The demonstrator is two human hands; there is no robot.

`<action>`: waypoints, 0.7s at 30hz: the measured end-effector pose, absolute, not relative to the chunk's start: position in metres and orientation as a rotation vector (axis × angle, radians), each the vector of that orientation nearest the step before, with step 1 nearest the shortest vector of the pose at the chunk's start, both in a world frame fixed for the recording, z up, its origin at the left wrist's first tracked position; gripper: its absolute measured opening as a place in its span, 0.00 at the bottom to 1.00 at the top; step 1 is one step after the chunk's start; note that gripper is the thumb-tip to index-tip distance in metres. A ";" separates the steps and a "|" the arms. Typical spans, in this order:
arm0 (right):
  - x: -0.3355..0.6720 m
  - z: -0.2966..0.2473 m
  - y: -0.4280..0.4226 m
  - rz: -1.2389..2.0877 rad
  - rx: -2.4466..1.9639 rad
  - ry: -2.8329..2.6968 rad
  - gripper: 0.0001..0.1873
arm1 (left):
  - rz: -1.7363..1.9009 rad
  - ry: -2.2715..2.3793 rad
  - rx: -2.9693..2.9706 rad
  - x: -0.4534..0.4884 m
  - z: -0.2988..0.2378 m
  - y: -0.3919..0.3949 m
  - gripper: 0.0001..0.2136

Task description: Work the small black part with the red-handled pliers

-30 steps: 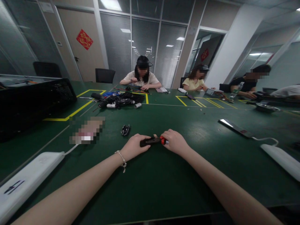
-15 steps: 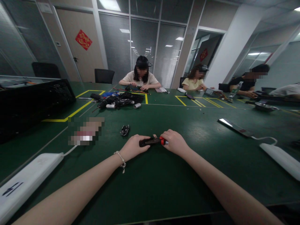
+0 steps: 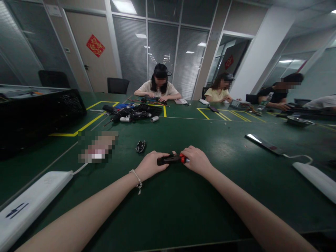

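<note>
My left hand, with a light string bracelet at the wrist, is closed on the end of a black part, thumb and fingers on either side. From the other side my right hand is wrapped round the red handle of a pair of pliers. The pliers' dark jaws point left and meet or overlap the black part; exactly where they touch is hard to make out. A small pale bit shows just behind them. Beyond my left hand lies a small black and silver piece.
A black computer case stands at the left. Ahead lies a pile of black parts with a power drill. White power banks with cabled phones lie on both sides. Several people sit across the green table.
The whole view has shifted very slightly. Both hands keep the same grip on the black part and the pliers, with no clear movement between them.
</note>
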State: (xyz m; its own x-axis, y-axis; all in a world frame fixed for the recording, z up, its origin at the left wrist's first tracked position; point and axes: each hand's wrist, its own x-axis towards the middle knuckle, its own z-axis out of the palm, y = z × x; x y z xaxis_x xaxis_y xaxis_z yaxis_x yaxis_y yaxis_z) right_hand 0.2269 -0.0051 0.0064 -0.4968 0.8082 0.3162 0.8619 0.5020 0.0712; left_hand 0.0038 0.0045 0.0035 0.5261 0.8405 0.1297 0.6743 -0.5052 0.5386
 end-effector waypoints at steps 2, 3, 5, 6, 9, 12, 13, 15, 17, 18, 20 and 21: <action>0.227 0.006 -0.005 -0.323 -1.427 -2.504 0.09 | 0.526 1.238 2.344 0.004 0.003 0.005 0.20; 0.226 0.007 -0.006 -0.327 -1.428 -2.509 0.09 | 0.526 1.237 2.346 0.004 0.003 0.005 0.20; 0.226 0.008 -0.006 -0.340 -1.425 -2.523 0.09 | 0.518 1.232 2.356 0.004 0.003 0.005 0.20; 0.226 0.008 -0.007 -0.344 -1.424 -2.529 0.09 | 0.517 1.231 2.361 0.004 0.003 0.005 0.19; 0.225 0.009 -0.007 -0.351 -1.424 -2.534 0.09 | 0.515 1.231 2.356 0.004 0.002 0.004 0.19; 0.225 0.009 -0.007 -0.359 -1.426 -2.543 0.09 | 0.512 1.244 2.339 0.003 0.001 0.005 0.20; 0.225 0.008 -0.007 -0.365 -1.429 -2.544 0.09 | 0.511 1.247 2.334 0.002 0.000 0.005 0.20; 0.224 0.007 -0.007 -0.384 -1.434 -2.541 0.10 | 0.513 1.241 2.332 0.002 0.000 0.006 0.20; 0.224 0.005 -0.006 -0.409 -1.437 -2.538 0.11 | 0.521 1.228 2.337 0.002 -0.001 0.006 0.20; 0.224 0.005 -0.006 -0.423 -1.436 -2.539 0.11 | 0.528 1.222 2.344 0.002 -0.001 0.006 0.20; 0.224 0.004 -0.005 -0.443 -1.428 -2.550 0.11 | 0.542 1.212 2.368 0.003 -0.001 0.006 0.19; 0.224 0.003 -0.005 -0.449 -1.423 -2.558 0.11 | 0.549 1.209 2.381 0.003 0.000 0.006 0.19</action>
State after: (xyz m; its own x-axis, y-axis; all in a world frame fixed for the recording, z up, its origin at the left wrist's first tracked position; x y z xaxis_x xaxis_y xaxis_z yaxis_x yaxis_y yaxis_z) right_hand 0.2244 -0.0051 0.0034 -0.5259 0.7962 0.2991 0.8505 0.4964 0.1737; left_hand 0.0033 0.0059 -0.0003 0.5459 0.8228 0.1581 0.6602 -0.5387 0.5234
